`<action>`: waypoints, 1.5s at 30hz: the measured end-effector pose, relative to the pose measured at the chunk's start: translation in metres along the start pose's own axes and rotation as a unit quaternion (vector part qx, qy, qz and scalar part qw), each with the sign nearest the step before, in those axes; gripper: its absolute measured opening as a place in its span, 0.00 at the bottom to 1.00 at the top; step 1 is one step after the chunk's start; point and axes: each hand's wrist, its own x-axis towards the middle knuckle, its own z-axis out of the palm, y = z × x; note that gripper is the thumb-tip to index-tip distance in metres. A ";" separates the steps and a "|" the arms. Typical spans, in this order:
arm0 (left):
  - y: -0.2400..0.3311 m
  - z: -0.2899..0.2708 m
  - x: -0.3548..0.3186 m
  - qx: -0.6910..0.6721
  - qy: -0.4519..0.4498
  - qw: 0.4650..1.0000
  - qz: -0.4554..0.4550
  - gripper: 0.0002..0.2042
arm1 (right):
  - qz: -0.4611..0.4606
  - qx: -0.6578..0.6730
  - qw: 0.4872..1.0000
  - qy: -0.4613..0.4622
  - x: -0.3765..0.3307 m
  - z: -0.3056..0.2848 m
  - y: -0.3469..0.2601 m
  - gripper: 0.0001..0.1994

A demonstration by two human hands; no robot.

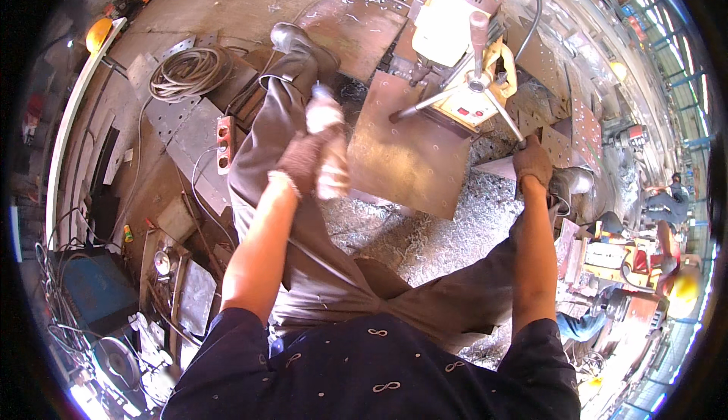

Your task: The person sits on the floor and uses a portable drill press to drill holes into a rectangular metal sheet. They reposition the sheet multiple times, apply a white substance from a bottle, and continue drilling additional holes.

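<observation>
My left hand point(302, 163), in a brown work glove, is closed round a bottle point(331, 177) that is pale and brown and smeared by motion. It is beside the left edge of a flat steel plate point(402, 147) with small round marks. On my right, my gloved right hand point(533, 163) grips the end of a feed lever point(502, 119) on a yellow and white magnetic drill point(447, 29). The drill stands at the plate's far right side, and another of its levers reaches left over the plate. The drill bit's tip is hidden from me.
Metal shavings point(432, 249) cover the floor between my legs. Left of my leg lie a coiled hose point(189, 73), a red and white socket strip point(225, 144) and loose cables. Drilled plates point(585, 135) stand at right. Another person point(667, 198) is farther off at right.
</observation>
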 end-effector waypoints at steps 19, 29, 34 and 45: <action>-0.078 0.071 0.026 0.169 -0.130 0.969 -0.121 0.33 | 0.025 0.258 0.964 -0.053 0.018 0.173 -0.028 0.19; -0.080 0.068 0.027 0.169 -0.148 0.968 -0.115 0.35 | 0.021 0.278 0.960 -0.037 0.009 0.166 -0.039 0.17; -0.075 0.072 0.023 0.184 -0.138 0.965 -0.124 0.34 | 0.035 0.280 0.959 -0.016 0.008 0.169 -0.035 0.13; -0.095 0.066 0.032 0.030 -0.063 0.989 -0.130 0.34 | 0.029 0.293 0.955 -0.029 0.000 0.152 -0.045 0.16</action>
